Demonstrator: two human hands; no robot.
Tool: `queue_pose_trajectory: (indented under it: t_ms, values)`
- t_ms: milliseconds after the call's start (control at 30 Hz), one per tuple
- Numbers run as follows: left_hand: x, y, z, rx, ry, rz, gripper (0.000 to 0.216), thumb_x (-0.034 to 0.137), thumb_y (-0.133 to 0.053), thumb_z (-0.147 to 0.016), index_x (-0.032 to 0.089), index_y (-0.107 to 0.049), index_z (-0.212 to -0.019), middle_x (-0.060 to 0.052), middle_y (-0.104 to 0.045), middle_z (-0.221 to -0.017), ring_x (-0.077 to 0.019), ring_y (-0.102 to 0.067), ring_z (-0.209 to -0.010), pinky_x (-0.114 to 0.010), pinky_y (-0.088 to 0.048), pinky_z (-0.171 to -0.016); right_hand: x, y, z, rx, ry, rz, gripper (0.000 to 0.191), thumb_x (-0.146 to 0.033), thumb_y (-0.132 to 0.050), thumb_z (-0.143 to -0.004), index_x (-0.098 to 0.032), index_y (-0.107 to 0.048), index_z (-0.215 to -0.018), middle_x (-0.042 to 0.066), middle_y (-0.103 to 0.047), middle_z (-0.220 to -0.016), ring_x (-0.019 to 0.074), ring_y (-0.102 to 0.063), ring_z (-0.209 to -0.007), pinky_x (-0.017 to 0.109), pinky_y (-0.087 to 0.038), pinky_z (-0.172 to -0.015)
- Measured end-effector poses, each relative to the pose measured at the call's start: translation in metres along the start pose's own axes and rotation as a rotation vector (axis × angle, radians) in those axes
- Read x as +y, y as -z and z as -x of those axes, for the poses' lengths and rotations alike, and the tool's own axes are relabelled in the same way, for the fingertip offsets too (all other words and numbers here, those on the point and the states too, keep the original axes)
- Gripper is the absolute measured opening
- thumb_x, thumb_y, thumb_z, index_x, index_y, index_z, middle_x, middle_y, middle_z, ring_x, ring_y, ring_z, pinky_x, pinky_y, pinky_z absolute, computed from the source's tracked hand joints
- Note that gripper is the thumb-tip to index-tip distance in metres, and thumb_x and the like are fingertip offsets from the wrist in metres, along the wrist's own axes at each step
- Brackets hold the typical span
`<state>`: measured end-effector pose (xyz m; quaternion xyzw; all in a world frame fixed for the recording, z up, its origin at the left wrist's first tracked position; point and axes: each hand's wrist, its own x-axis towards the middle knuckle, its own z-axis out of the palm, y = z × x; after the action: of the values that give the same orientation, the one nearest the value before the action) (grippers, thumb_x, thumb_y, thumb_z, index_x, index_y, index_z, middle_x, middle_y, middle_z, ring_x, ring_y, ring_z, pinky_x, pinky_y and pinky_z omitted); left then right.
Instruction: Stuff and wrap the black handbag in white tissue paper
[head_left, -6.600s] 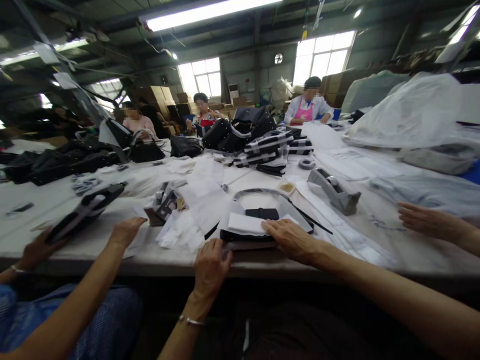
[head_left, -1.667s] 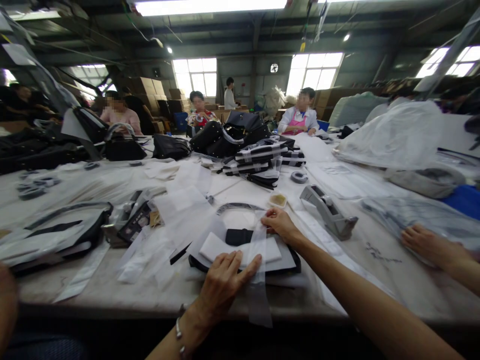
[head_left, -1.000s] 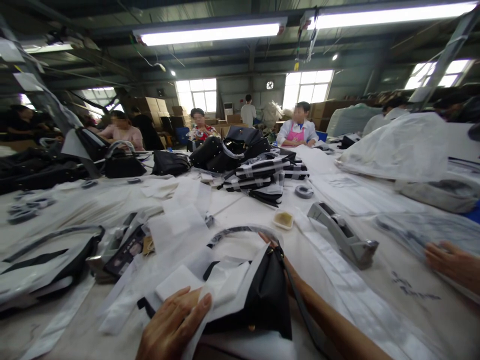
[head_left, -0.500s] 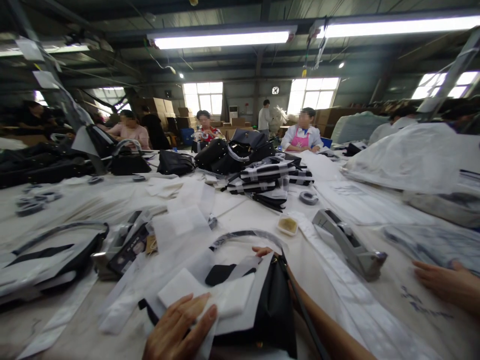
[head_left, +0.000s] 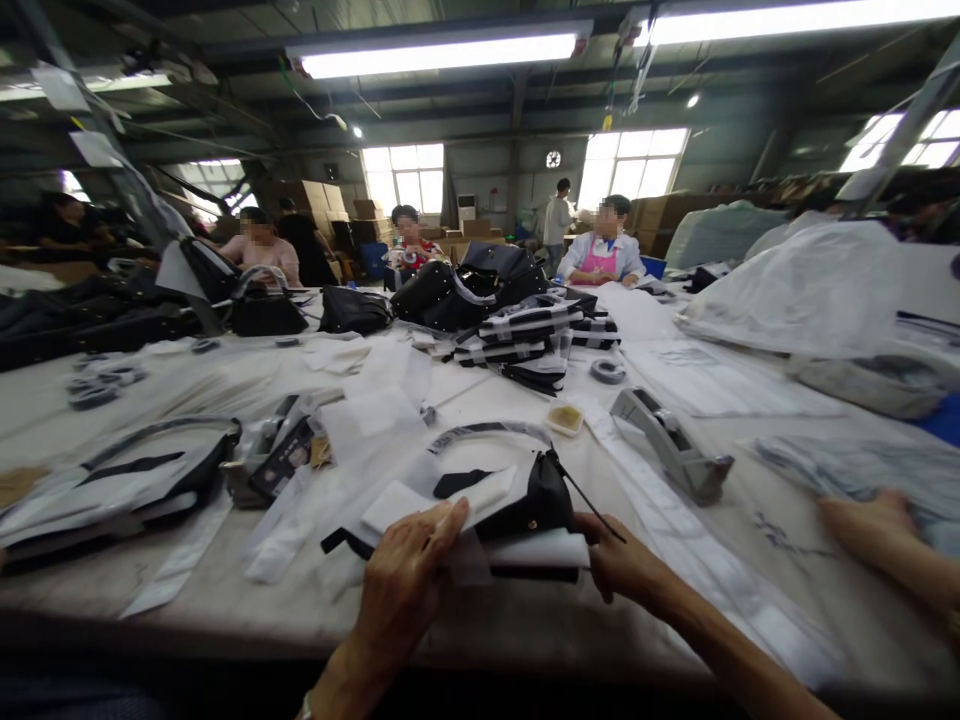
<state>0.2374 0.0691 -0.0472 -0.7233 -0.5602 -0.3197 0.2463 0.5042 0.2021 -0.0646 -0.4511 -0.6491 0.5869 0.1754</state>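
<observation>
A black handbag [head_left: 525, 507] lies on the table in front of me, its arched handle [head_left: 491, 430] wrapped in clear film and a thin strap at its right end. Folded white packing sheets [head_left: 401, 500] lie over its left part. My left hand [head_left: 412, 560] is closed on these sheets at the bag's near edge; a translucent piece hangs below its fingertips. Gripping the bag's right end by a white sheet is my right hand [head_left: 619, 555], its fingers curled and partly hidden.
Tape dispensers [head_left: 671, 445] flank the bag, with a small dish [head_left: 564, 418] behind. Another wrapped handbag [head_left: 135, 490] lies left. Black bags [head_left: 480, 290] are piled farther back. A co-worker's hand [head_left: 874, 530] touches plastic bags at right. Several people sit across the table.
The bag has tipped down, its near side folding toward the table. My right hand has come from behind the bag to its right end. My left hand has shifted right.
</observation>
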Motion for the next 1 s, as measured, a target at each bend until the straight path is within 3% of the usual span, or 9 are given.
queue_pose_trajectory:
  t_ms: [200,300,400,500,667,833,1000]
  values:
    - [0.030,-0.025,-0.001,-0.066,-0.048,-0.108,0.068,0.001,-0.043,-0.085,0.030,-0.041,-0.147,-0.009,-0.053,-0.143,-0.0215,-0.063,-0.104,-0.038,-0.052,-0.090,0.021,-0.028,0.043,0.002,-0.172,-0.160,0.025,-0.042,-0.063,-0.069,-0.017,-0.065,-0.075,-0.006,-0.048,-0.035,0.0084,-0.039,-0.029,0.019,-0.024,-0.032]
    - [0.043,-0.033,0.000,-0.101,-0.129,-0.146,0.060,0.007,-0.043,-0.092,0.030,-0.040,-0.148,-0.008,-0.052,-0.145,-0.0226,-0.060,-0.114,-0.039,-0.049,-0.096,0.033,-0.037,0.056,0.038,-0.222,-0.243,0.032,-0.044,-0.063,-0.068,-0.016,-0.066,-0.082,-0.006,-0.047,-0.034,0.0084,-0.037,-0.029,0.019,-0.025,-0.032]
    - [0.055,-0.034,0.001,-0.176,-0.196,-0.169,0.054,0.015,-0.043,-0.096,0.031,-0.039,-0.148,-0.005,-0.047,-0.150,-0.0244,-0.050,-0.129,-0.045,-0.041,-0.106,0.042,-0.039,0.062,0.104,-0.254,-0.398,0.027,-0.043,-0.065,-0.067,-0.017,-0.065,-0.075,-0.008,-0.042,-0.033,0.0062,-0.032,-0.029,0.018,-0.022,-0.032]
    - [0.064,-0.033,-0.003,-0.223,-0.272,-0.170,0.047,0.021,-0.040,-0.099,0.023,-0.041,-0.146,-0.008,-0.040,-0.154,-0.0257,-0.037,-0.141,-0.051,-0.031,-0.114,0.044,-0.037,0.063,0.148,-0.280,-0.524,0.018,-0.034,-0.068,-0.066,-0.017,-0.062,-0.068,-0.007,-0.044,-0.037,0.0055,-0.035,-0.032,0.017,-0.022,-0.033]
    - [0.077,-0.049,-0.013,-0.252,-0.428,-0.055,0.043,0.017,-0.036,-0.099,0.008,-0.047,-0.140,-0.014,-0.049,-0.146,-0.0208,-0.044,-0.137,-0.036,-0.033,-0.115,0.044,-0.044,0.058,0.168,-0.330,-0.685,0.023,-0.031,-0.075,-0.067,-0.017,-0.056,-0.068,-0.005,-0.053,-0.049,0.0037,-0.040,-0.036,0.014,-0.022,-0.033]
    - [0.090,-0.069,-0.009,-0.230,-0.296,-0.011,0.048,0.022,-0.039,-0.099,0.016,-0.040,-0.147,-0.010,-0.050,-0.147,-0.0218,-0.046,-0.135,-0.039,-0.039,-0.112,0.052,-0.064,0.060,0.145,-0.220,-0.555,0.046,-0.057,-0.078,-0.059,-0.019,-0.053,-0.067,-0.007,-0.048,-0.039,0.0047,-0.033,-0.031,0.017,-0.019,-0.032]
    - [0.095,-0.078,-0.002,-0.187,-0.181,0.044,0.049,0.017,-0.040,-0.098,0.023,-0.040,-0.147,-0.004,-0.051,-0.146,-0.0199,-0.047,-0.134,-0.037,-0.039,-0.111,0.049,-0.059,0.084,0.120,-0.132,-0.534,0.052,-0.064,-0.076,-0.062,-0.017,-0.053,-0.067,-0.002,-0.062,-0.057,0.0011,-0.031,-0.032,0.018,-0.017,-0.034]
